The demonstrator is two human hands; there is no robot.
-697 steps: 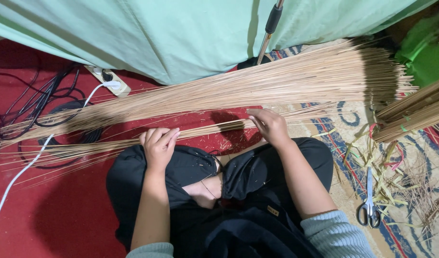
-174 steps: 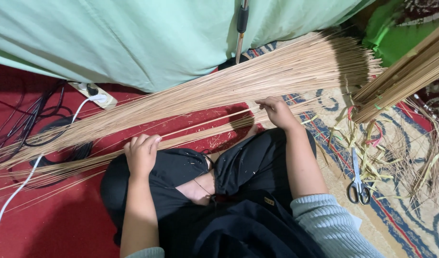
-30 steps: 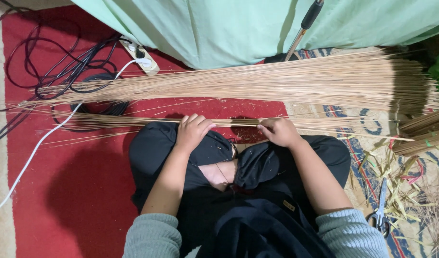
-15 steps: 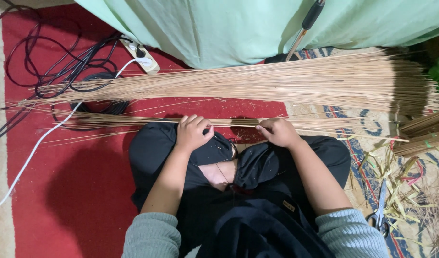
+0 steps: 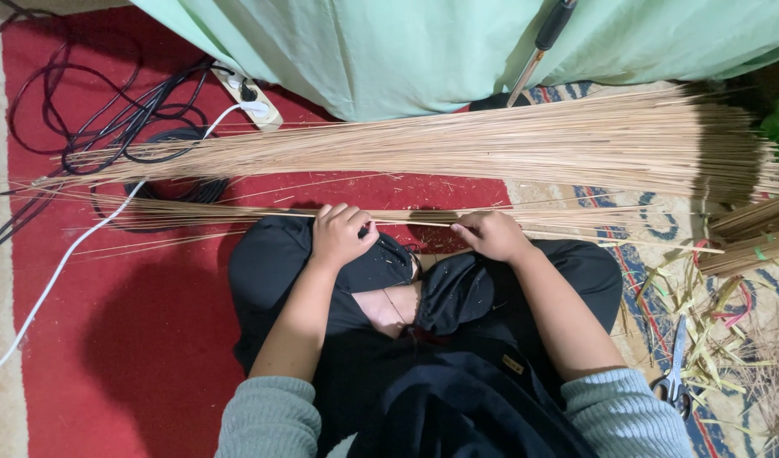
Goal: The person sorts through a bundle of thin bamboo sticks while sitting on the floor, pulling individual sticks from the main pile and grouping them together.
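Seen from above, seated cross-legged in black trousers on a red carpet [image 5: 109, 356]. Left hand [image 5: 340, 234] curled loosely, fingers bent over a thin bundle of pale sticks [image 5: 237, 214] lying across the knees; right hand [image 5: 490, 234] likewise closed in a narrow grip on the same bundle, knuckles up, a single stick running straight between the two hands. Bundle stretched sideways past both hands, fanning out over the carpet beyond the left hand and reaching onto a patterned rug [image 5: 644, 254] beyond the right. Whether pinched tight or merely rested upon, impossible to tell.

Just past the hands, farther from the body, a much larger heap of long sticks [image 5: 508, 144], laid parallel to the thin bundle, apart from both hands. Behind that, a pale green cloth [image 5: 389, 51] with a dark-handled rod [image 5: 542, 42] leaning against it. Off to the left, a power strip [image 5: 247, 95], black cables [image 5: 109, 119] and a white cable [image 5: 67, 263]. On the right, leaf scraps [image 5: 712, 314] scattered about and scissors [image 5: 674, 365] beside the right elbow.
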